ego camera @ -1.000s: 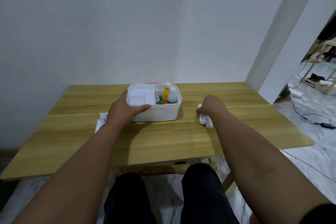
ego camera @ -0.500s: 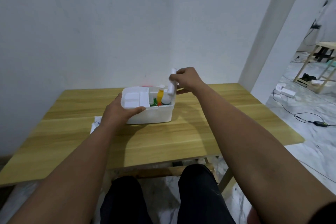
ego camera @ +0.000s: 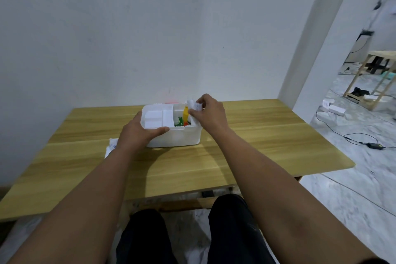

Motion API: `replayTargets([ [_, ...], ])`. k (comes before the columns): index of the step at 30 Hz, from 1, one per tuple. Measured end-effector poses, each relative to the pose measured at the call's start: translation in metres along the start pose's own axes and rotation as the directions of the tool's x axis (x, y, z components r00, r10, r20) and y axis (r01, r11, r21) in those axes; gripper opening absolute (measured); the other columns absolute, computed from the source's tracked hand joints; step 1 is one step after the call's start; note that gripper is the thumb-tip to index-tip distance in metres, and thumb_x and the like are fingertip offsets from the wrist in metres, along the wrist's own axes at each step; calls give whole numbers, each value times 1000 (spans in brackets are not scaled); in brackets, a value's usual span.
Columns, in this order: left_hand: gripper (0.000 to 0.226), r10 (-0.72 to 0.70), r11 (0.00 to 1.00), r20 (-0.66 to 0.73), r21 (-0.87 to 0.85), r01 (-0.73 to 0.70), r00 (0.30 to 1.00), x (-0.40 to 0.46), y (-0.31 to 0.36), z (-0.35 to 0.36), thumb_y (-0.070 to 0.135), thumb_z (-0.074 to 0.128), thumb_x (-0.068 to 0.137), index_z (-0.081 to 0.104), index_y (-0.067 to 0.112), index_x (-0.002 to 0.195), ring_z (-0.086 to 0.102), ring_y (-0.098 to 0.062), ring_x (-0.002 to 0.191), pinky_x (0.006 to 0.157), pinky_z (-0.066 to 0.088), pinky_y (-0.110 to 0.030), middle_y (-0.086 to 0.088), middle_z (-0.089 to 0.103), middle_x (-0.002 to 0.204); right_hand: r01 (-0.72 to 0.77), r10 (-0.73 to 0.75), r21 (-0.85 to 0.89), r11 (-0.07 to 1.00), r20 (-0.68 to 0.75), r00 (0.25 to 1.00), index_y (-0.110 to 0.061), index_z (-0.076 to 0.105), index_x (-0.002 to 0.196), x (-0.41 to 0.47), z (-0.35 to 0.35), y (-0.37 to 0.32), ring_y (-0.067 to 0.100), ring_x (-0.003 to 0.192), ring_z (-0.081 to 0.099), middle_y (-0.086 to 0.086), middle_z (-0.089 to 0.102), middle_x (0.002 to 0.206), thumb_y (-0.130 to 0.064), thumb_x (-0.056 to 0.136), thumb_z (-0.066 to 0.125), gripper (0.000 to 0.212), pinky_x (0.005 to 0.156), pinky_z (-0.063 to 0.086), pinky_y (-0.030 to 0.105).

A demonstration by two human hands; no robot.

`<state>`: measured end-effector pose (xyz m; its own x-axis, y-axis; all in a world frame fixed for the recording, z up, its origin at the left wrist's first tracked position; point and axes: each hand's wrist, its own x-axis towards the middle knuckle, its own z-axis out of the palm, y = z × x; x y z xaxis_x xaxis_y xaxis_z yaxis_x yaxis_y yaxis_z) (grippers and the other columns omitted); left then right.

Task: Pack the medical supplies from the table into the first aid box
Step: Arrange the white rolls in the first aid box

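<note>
White plastic makes up the box [ego camera: 174,138], which sits on the wooden surface [ego camera: 192,163] close to its back edge, near the wall [ego camera: 150,38]. The box is open at the top. Its left part holds a white tray [ego camera: 157,117] with small sections. Its right part is deeper and holds an orange bottle [ego camera: 185,113] standing up and something green [ego camera: 179,122] next to it.

The left hand [ego camera: 140,133] is on the front left corner of the box. Its thumb lies along the front rim and its fingers wrap around the left side, so the grip is closed on the box.

The right hand [ego camera: 209,113] is over the right end of the box. Its fingers pinch a small white roll [ego camera: 194,105], so this grip is closed on the roll. The roll is held just above the deep part, close to the orange bottle. I cannot tell if it touches the bottle.

A white packet [ego camera: 111,148] lies flat on the surface to the left of the box, partly hidden under the left arm. It has small blue marks that are too blurry to read.

Both bare arms reach out over the front edge of the surface. Dark trousers [ego camera: 188,236] show below it.
</note>
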<state>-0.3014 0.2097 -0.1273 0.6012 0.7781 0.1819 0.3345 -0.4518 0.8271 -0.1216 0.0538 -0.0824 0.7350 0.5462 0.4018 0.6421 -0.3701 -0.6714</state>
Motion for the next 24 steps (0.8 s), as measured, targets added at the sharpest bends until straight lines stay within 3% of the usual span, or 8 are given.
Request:
replayTargets([
  [7,96,0,1000,5,11,0,1000,1,0,-1,66,88,63,51,33,145,57,-22,125,92,52,-40,6,63,137,48,-48,-114,992,4,999,-19,72,97,-16,14,11,19,96,68,-8,75,98,-39,81,78,27,85,55,44],
  [12,99,0,1000,11,10,0,1000,1,-2,-2,71,86,60,51,35,145,56,-22,124,90,51,-39,8,62,137,75,-73,-101,992,21,997,-26,65,105,-14,12,15,11,96,65,-15,68,95,-37,83,75,26,90,46,41],
  [17,105,-4,1000,18,19,4,1000,1,-2,-2,76,83,56,50,34,146,56,-23,125,92,53,-41,6,61,139,158,-160,-203,966,6,987,-28,66,111,-3,7,7,16,103,62,-12,69,103,-36,90,67,23,89,36,41],
  [21,105,-8,999,23,47,7,1000,3,-3,-1,74,83,59,47,33,148,55,-25,126,87,52,-40,4,60,142,287,-275,-354,890,85,958,-28,66,116,15,8,-15,19,105,63,-12,76,98,-35,94,62,23,89,30,41],
  [24,103,-13,998,25,57,12,1000,5,-4,0,73,84,61,47,32,148,55,-25,125,89,53,-42,3,60,141,326,-218,-476,817,268,938,-28,63,118,29,15,-33,19,107,63,-11,74,94,-37,94,60,25,100,26,46],
])
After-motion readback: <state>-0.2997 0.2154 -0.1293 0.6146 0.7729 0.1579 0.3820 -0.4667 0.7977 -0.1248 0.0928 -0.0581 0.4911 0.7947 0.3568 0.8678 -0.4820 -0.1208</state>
